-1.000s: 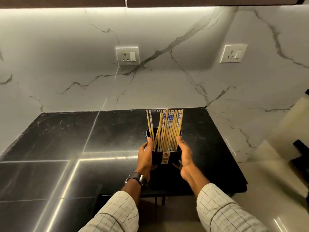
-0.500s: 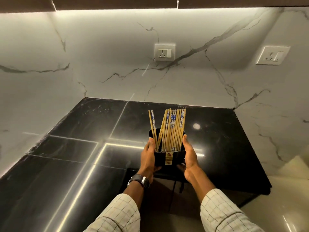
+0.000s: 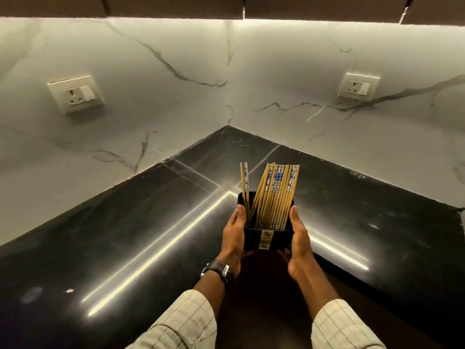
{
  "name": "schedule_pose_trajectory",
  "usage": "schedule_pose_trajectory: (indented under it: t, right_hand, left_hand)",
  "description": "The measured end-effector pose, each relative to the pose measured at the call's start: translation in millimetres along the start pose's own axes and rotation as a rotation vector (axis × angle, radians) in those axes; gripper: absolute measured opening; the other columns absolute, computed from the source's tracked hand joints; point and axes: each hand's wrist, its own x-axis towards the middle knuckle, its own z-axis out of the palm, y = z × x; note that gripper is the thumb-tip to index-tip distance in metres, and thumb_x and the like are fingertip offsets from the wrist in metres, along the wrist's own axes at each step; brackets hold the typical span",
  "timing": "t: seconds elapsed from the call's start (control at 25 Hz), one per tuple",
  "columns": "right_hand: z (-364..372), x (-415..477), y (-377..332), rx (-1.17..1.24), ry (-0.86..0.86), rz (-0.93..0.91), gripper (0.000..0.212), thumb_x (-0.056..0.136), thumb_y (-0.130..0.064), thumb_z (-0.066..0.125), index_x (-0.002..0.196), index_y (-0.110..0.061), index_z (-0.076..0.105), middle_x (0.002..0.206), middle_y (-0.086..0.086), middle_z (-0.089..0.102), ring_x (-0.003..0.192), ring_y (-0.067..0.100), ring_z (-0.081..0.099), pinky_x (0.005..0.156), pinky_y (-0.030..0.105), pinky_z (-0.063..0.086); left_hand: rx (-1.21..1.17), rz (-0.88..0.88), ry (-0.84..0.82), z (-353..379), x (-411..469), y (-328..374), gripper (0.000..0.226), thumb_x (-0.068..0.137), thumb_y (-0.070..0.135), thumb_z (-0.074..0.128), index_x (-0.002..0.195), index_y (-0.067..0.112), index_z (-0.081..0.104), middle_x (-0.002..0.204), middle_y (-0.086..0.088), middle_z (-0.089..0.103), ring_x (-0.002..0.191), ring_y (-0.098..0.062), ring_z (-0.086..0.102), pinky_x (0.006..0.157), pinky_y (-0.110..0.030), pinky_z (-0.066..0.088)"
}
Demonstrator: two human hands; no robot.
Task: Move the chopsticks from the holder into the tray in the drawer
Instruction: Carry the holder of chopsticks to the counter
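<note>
Black holder (image 3: 265,238), square and open-topped, gripped between both hands above the near edge of the counter (image 3: 141,222); small pale labels on its front face; whether resting on the stone or lifted clear, impossible to tell. Left hand (image 3: 232,235) pressed flat against the left wall, thumb up along the rim, clamped on the holder; right hand (image 3: 299,238) pressed against the right wall the same way, thumb at the top corner, likewise clamped. Bamboo chopsticks (image 3: 275,195) still inside, standing tips down; most bunched toward the right and leaning slightly left at the base, upper ends patterned blue and white; two more (image 3: 245,187) upright and apart at the left side. Dark watch (image 3: 219,269) on the left wrist; pale checked sleeves (image 3: 186,321) on both forearms. Counter of glossy black stone, L-shaped into a corner, streaked with bright reflected light. White marble walls (image 3: 156,104) with grey veins behind; one socket (image 3: 75,94) on the left wall, another socket (image 3: 358,86) on the right wall. Brown cabinet undersides (image 3: 176,6) along the top, lit strip beneath them. Drawer and tray out of view.
</note>
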Motion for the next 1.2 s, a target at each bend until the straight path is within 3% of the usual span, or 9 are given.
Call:
schedule_pose_trajectory:
  t: [0.16,0.28,0.48,0.64,0.8,0.92,1.0,1.08,1.2]
  right_hand:
    - [48,-38,20,-0.083,-0.123,0.019,0.072,0.08,-0.089,0.045,0.132,-0.045,0.067,0.144,-0.005,0.063,0.139,0.026,0.052,0.118,0.059,0.036]
    - [88,-68,37,-0.119,-0.225,0.034,0.066,0.087,-0.082,0.045,0.133,-0.041,0.067,0.142,-0.008,0.064,0.139,0.021,0.051,0.12,0.056,0.034]
    - [163,-116,69,-0.175,-0.45,0.074,0.063,0.093,-0.077,0.044,0.137,-0.037,0.065,0.142,-0.003,0.064,0.137,0.026,0.054,0.116,0.057,0.04]
    - [210,-159,94,-0.188,-0.574,0.117,0.061,0.097,-0.07,0.043,0.138,-0.031,0.064,0.134,0.002,0.069,0.128,0.029,0.062,0.107,0.057,0.05]
    - [258,-208,123,-0.164,-0.655,0.16,0.058,0.098,-0.068,0.044,0.136,-0.028,0.064,0.131,0.003,0.07,0.123,0.029,0.065,0.102,0.055,0.054]
    - [295,-266,147,-0.173,-0.664,0.167,0.042,0.099,-0.068,0.043,0.116,-0.039,0.069,0.12,-0.003,0.074,0.112,0.021,0.069,0.081,0.04,0.058]
    - [314,-296,162,-0.184,-0.664,0.182,0.038,0.099,-0.068,0.043,0.107,-0.041,0.069,0.117,-0.006,0.074,0.11,0.019,0.068,0.077,0.036,0.057]
    - [335,-327,178,-0.191,-0.676,0.196,0.037,0.099,-0.068,0.043,0.105,-0.041,0.067,0.119,-0.004,0.072,0.112,0.022,0.067,0.084,0.042,0.058]
    - [364,-371,194,-0.222,-0.728,0.224,0.036,0.097,-0.07,0.044,0.106,-0.041,0.064,0.119,-0.003,0.07,0.113,0.024,0.066,0.083,0.042,0.059]
  left_hand:
    - [-0.078,0.046,0.142,-57,-46,-8,0.058,0.093,0.075,0.041,0.131,0.039,0.066,0.123,0.004,0.076,0.106,-0.02,0.075,0.081,-0.044,0.064]
    - [-0.095,0.075,0.28,-104,-78,-12,0.066,0.093,0.073,0.04,0.138,0.03,0.062,0.135,0.0,0.069,0.124,-0.022,0.065,0.105,-0.051,0.052]
    - [-0.149,0.109,0.485,-184,-141,-14,0.064,0.1,0.065,0.037,0.147,0.025,0.054,0.15,-0.002,0.058,0.14,-0.024,0.051,0.119,-0.051,0.036]
    - [-0.185,0.117,0.597,-240,-188,-19,0.059,0.101,0.065,0.036,0.139,0.028,0.062,0.137,-0.002,0.068,0.124,-0.022,0.065,0.103,-0.042,0.053]
    - [-0.234,0.098,0.669,-295,-239,-25,0.058,0.098,0.068,0.038,0.135,0.031,0.064,0.129,-0.003,0.071,0.114,-0.022,0.07,0.09,-0.042,0.059]
    - [-0.253,0.057,0.707,-349,-285,-31,0.058,0.096,0.071,0.039,0.133,0.034,0.064,0.124,0.0,0.072,0.103,-0.016,0.07,0.068,-0.031,0.053]
    - [-0.271,0.036,0.726,-377,-310,-36,0.058,0.094,0.073,0.04,0.131,0.034,0.064,0.122,0.001,0.072,0.099,-0.015,0.07,0.065,-0.03,0.05]
    - [-0.262,0.052,0.736,-408,-337,-43,0.059,0.094,0.074,0.04,0.134,0.037,0.061,0.128,0.007,0.067,0.101,-0.013,0.067,0.067,-0.031,0.051]
    - [-0.264,0.078,0.775,-451,-374,-52,0.062,0.094,0.075,0.038,0.144,0.041,0.052,0.13,0.013,0.054,0.104,-0.01,0.056,0.079,-0.039,0.049]
